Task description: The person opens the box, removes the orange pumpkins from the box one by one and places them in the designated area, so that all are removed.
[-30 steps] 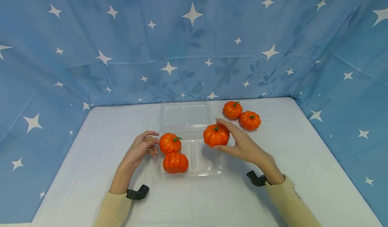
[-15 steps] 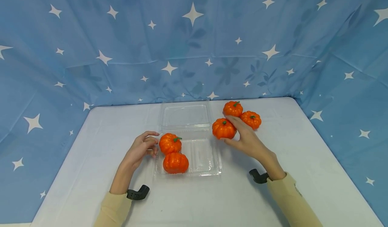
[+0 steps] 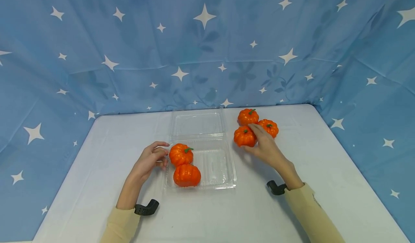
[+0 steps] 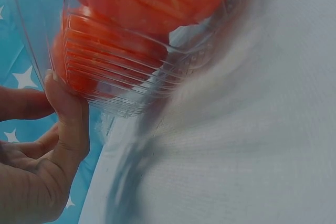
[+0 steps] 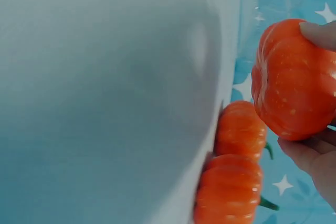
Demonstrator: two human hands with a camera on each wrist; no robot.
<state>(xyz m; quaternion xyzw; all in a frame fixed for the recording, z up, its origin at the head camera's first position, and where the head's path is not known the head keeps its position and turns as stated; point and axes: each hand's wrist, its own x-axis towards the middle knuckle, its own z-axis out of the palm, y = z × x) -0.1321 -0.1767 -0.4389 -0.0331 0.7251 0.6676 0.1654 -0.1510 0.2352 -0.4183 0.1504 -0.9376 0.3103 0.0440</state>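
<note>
My right hand (image 3: 266,150) grips a small orange pumpkin (image 3: 244,137) with thumb and fingers, just right of a clear plastic clamshell container (image 3: 218,165). The right wrist view has the held pumpkin (image 5: 294,85) raised off the white tabletop. Two more pumpkins with green stems, a far one (image 3: 248,116) and a right one (image 3: 269,128), sit close behind it. At the container's left edge, my left hand (image 3: 147,163) pinches the rim between thumb and finger, as the left wrist view shows. Two pumpkins (image 3: 181,154) lie in the container's left part.
The container's lid (image 3: 197,124) lies opened flat toward the back. A white cloth covers the table (image 3: 207,217). Blue curtain (image 3: 146,44) with white stars hangs behind and at both sides.
My right hand has carried its pumpkin from over the container's right part to the right and back, beside the two loose pumpkins. The left hand stays in place.
</note>
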